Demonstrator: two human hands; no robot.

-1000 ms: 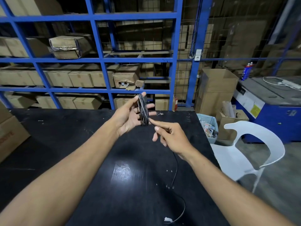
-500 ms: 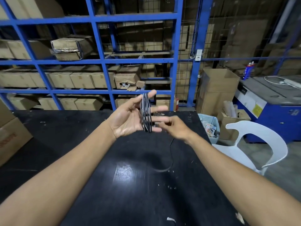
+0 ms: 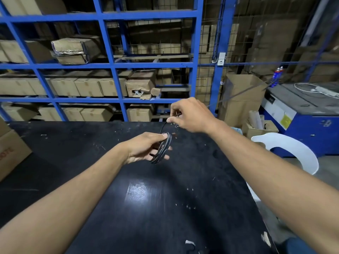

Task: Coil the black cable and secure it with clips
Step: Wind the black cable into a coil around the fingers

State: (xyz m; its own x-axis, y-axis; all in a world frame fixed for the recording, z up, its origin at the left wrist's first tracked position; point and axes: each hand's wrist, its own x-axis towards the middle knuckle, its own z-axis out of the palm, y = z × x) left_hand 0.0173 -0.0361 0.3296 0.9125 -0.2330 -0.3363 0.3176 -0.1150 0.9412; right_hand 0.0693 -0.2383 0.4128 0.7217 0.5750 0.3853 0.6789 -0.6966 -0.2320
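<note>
Left hand (image 3: 145,147) holds the coiled black cable (image 3: 162,150) above the table (image 3: 73,162), toward its far edge; the coil is looped round the fingers (image 3: 165,158), thumb pressed on top. Right hand (image 3: 190,115), just beyond and raised, has its fingers pinched shut on the cable's free end. Cardboard box (image 3: 11,153) at the table's left edge carries red lettering, cut off and illegible. Yellow label (image 3: 286,121) on the blue machine: unreadable.
</note>
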